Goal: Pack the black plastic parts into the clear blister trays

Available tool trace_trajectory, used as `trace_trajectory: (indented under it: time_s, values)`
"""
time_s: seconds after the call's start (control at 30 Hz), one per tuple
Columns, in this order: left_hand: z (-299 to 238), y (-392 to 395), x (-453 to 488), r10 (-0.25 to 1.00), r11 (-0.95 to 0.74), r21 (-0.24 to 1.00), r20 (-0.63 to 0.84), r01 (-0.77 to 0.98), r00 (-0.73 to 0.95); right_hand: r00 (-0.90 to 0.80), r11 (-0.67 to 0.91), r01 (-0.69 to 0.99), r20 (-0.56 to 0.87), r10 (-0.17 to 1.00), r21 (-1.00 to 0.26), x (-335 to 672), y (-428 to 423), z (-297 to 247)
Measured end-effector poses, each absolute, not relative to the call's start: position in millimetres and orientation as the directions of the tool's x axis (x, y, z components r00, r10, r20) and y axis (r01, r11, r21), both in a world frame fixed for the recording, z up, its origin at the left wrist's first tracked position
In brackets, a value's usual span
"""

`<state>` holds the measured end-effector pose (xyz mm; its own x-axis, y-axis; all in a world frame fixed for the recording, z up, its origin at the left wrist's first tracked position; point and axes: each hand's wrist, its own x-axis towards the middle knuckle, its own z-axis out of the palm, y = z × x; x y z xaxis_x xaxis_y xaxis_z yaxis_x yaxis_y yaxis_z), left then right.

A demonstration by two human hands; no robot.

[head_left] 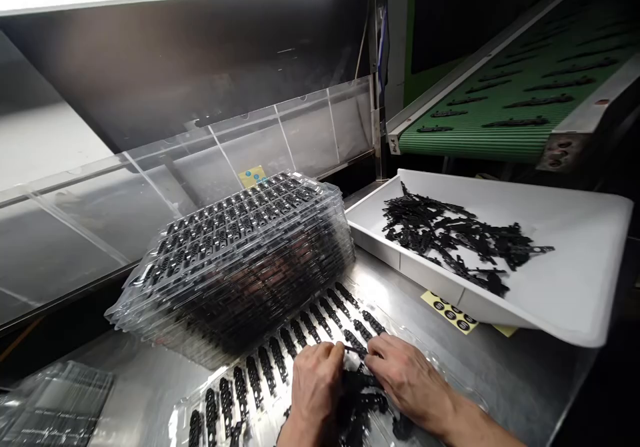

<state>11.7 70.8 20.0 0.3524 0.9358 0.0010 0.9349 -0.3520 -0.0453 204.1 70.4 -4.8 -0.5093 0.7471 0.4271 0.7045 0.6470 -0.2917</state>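
from the head camera, the left hand [315, 377] and the right hand [407, 377] meet fingertip to fingertip low in the middle, both pinching a thin, flat black part [353, 350] between thumb and forefinger. the other fingers are curled loosely. the part sits just above a clear tray [310, 320] of glossy moulded plastic. the tray lies flat on the steel table [500, 373], and its slanted rows of pockets already hold slim black pieces. under the palms lies a loose pile of parts [363, 403], tangled and matte.

behind the tray stands a tall stack of trays [240, 253], clear and crinkled at the edges. it is filled with the same dark pieces and leans a little. to the right, a smooth white bin [565, 287] with shallow walls rests tilted and holds a scattered black heap [450, 233]. a yellow sticker [450, 311] with dark rings peeks out beneath its edge. above it runs a green ribbed belt [500, 137] carrying more long black pieces. a scratched clear screen [125, 193] runs along the back of the table.
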Motion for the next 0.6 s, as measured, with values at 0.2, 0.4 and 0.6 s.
trace_trajectory:
  time_s: [0.2, 0.4, 0.6]
  values:
    - [11.4, 75.3, 11.6, 0.885, -0.466, -0.068, -0.028, 0.882, 0.465, -0.545, 0.606, 0.694, 0.266, 0.795, -0.388, 208.0, 60.8, 14.7]
    - [23.0, 86.8, 9.2, 0.873, -0.484, -0.048, -0.091, 0.874, 0.479, -0.43, 0.486, 0.733, 0.229, 0.873, -0.476, 192.4, 49.3, 10.0]
    - [43.5, 96.9, 17.3, 0.858, -0.498, -0.077, -0.19, 0.864, 0.477, -0.323, 0.413, 0.787, 0.265, 0.909, -0.458, 182.5, 42.8, -6.6]
